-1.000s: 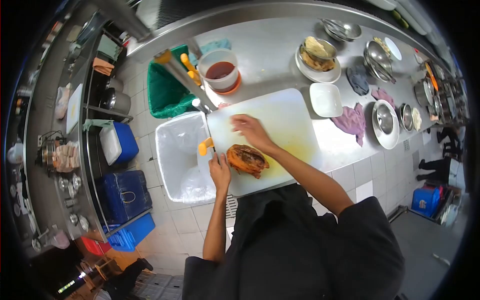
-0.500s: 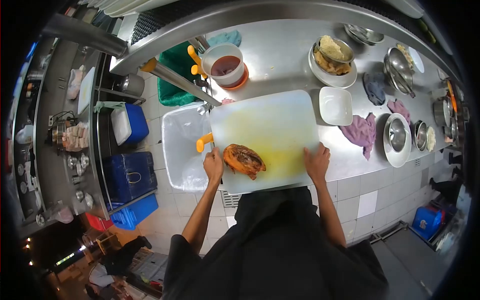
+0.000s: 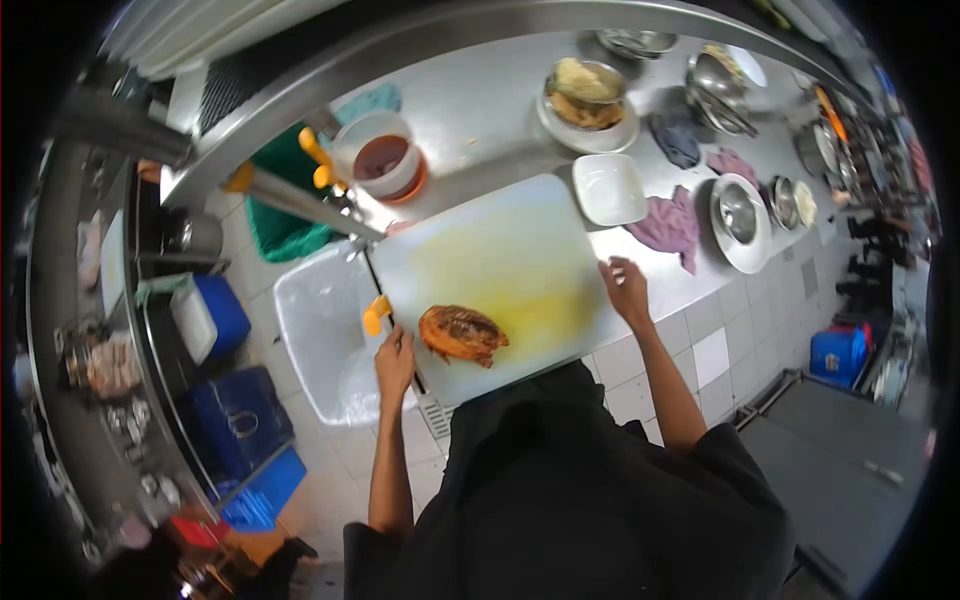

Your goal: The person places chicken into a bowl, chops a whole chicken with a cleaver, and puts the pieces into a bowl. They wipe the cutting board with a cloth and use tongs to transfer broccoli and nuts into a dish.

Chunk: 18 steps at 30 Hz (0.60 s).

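A white cutting board [image 3: 480, 240] with yellow stains lies at the counter's front edge. On its lower left rests a roasted piece of poultry [image 3: 462, 335], browned and darkened on top. My left hand [image 3: 395, 362] is closed at the board's left edge, just below a yellow handle [image 3: 376, 314]; the undersides of its fingers are hidden. Just off the board's right edge is my right hand [image 3: 626, 288], fingers bent and apart, with nothing seen in them.
A tub of dark red liquid [image 3: 375, 155] stands behind the board. A lined bin [image 3: 325, 340] is at the left. Rightward are a square white dish [image 3: 610, 190], a purple cloth [image 3: 668, 230], and a bowl on a plate [image 3: 738, 212]. A metal post [image 3: 300, 205] rises at back left.
My right hand has come off the board's right edge and its fingers have bent. My left hand stays at the left edge. The whole view has turned and shifted.
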Motion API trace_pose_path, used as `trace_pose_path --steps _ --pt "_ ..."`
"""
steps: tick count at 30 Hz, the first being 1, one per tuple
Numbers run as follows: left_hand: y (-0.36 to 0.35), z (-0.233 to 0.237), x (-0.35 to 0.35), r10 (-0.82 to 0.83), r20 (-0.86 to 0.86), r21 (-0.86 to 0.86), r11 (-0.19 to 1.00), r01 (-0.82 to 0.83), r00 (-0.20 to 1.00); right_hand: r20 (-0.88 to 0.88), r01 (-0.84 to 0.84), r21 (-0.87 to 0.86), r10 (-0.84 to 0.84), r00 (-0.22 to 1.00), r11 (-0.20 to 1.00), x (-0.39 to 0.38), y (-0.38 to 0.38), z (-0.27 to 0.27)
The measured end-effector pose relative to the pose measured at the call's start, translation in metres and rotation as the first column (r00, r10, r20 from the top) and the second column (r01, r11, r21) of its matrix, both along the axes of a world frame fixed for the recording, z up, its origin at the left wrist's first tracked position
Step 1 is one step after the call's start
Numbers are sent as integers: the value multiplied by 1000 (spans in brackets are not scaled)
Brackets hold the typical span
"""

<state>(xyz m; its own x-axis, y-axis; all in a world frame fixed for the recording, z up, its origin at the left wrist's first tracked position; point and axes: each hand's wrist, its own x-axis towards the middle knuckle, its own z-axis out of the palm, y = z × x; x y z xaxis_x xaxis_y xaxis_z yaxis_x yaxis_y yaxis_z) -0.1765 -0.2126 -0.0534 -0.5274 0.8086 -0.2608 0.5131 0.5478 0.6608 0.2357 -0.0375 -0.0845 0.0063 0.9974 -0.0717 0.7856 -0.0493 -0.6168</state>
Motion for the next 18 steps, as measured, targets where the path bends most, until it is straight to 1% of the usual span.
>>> trace_pose_path --steps 1,2,3,4,5,6,7,8,9,10,11,12,13,14,15,16,17,18 --pt "6 22 -5 -162 -93 -176 974 144 982 -89 59 29 -56 994 998 15 23 1" --pt "13 54 0 -291 -144 -337 913 229 946 0 67 177 -68 998 982 42 47 -5" --pt "22 89 4 -427 -181 -498 817 292 886 87 69 313 -101 991 947 67 66 -10" --pt "38 122 14 -459 -187 -485 812 325 869 175 139 338 -208 962 931 78 81 1" --pt "53 153 31 -482 -60 -339 833 437 874 263 200 361 -305 915 911 91 90 13" --pt "68 167 52 -512 65 -172 840 515 857 340 262 264 -344 875 928 99 95 19" --pt "86 163 75 -549 132 -51 828 559 825 333 282 283 -369 868 917 107 96 19" --pt "103 154 102 -584 194 65 809 584 788 363 227 222 -297 883 948 113 97 11" --pt "122 148 133 -639 307 133 763 633 705 389 163 153 -211 897 975 117 98 7" --pt "141 138 165 -679 412 204 718 665 607 344 135 114 -167 924 984 120 98 10" --pt "160 110 199 -739 428 254 651 716 520 265 109 128 -140 954 986 131 94 1" --pt "178 105 234 -774 411 200 592 781 482 186 64 135 -89 978 989 143 83 -11" --pt "196 60 272 -865 184 212 499 840 467 231 -45 264 -18 973 964 144 67 -7" --pt "212 46 303 -850 266 191 508 840 454 -346 149 139 -93 934 979 148 55 -17" --pt "226 -2 339 -835 196 270 550 791 514 -339 108 8 -99 935 994 161 46 -21" --pt "234 -12 362 -820 189 303 572 763 540 -412 52 -138 -105 905 989 155 30 13" --pt "242 -21 385 -805 182 336 591 733 565 -612 86 -125 -145 778 988 148 14 21" --pt "237 7 387 -750 334 272 656 704 570 -718 164 -165 -232 657 973 133 2 39"
